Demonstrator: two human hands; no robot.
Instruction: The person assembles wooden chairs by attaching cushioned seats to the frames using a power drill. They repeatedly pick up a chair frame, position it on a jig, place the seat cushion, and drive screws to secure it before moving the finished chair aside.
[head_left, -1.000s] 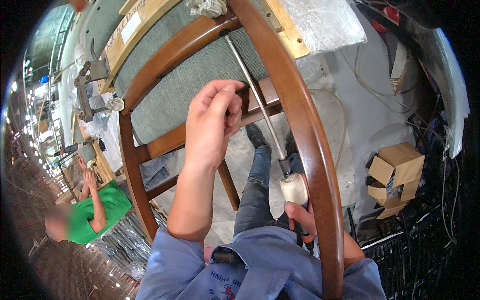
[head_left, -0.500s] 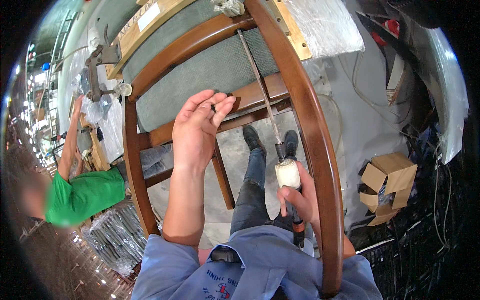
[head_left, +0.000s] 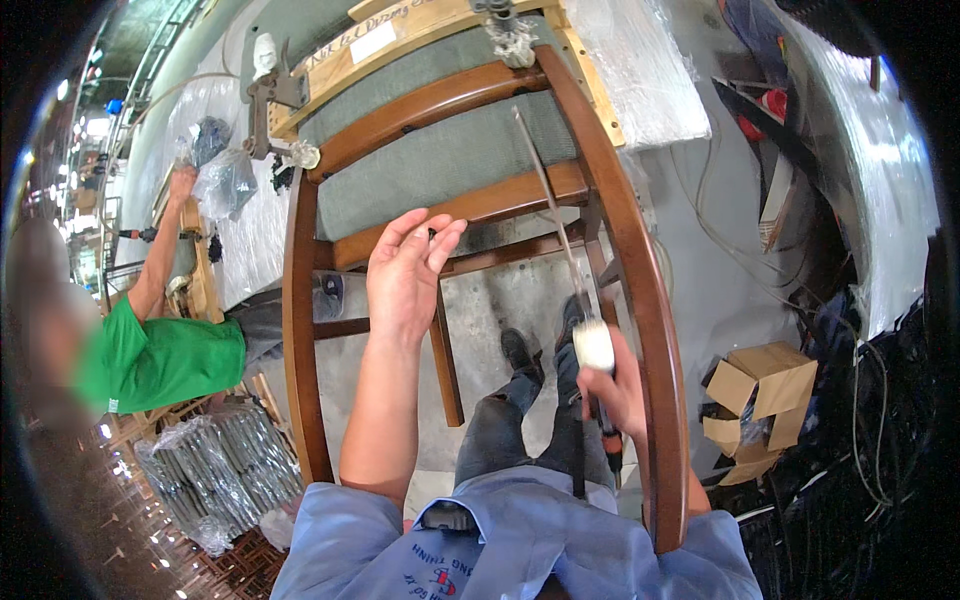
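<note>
A brown wooden chair frame (head_left: 628,260) with grey upholstery (head_left: 450,137) surrounds both my arms. My right hand (head_left: 622,388) is wrapped round a power screwdriver (head_left: 594,348), its body partly covered in white wrapping. From it a long thin metal bit (head_left: 550,195) points away from me, its tip over the grey upholstery and apart from the rail above. My left hand (head_left: 400,285), palm up, hovers near the middle rail (head_left: 500,197) with fingertips pinched together. A small dark piece, perhaps a screw, shows between those fingers; its kind is too small to tell.
Metal clamps (head_left: 268,105) with wrapped ends hold the frame by a wooden jig (head_left: 385,45). A person in a green shirt (head_left: 165,355) works at the left. Wrapped bundled parts (head_left: 220,465) lie lower left, an opened cardboard box (head_left: 765,400) at right. Hoses (head_left: 715,190) trail across the floor.
The bit's tip has come away from the upper rail, and my right hand with the screwdriver has moved slightly nearer me. My left hand keeps its pinch. The whole view has shifted.
</note>
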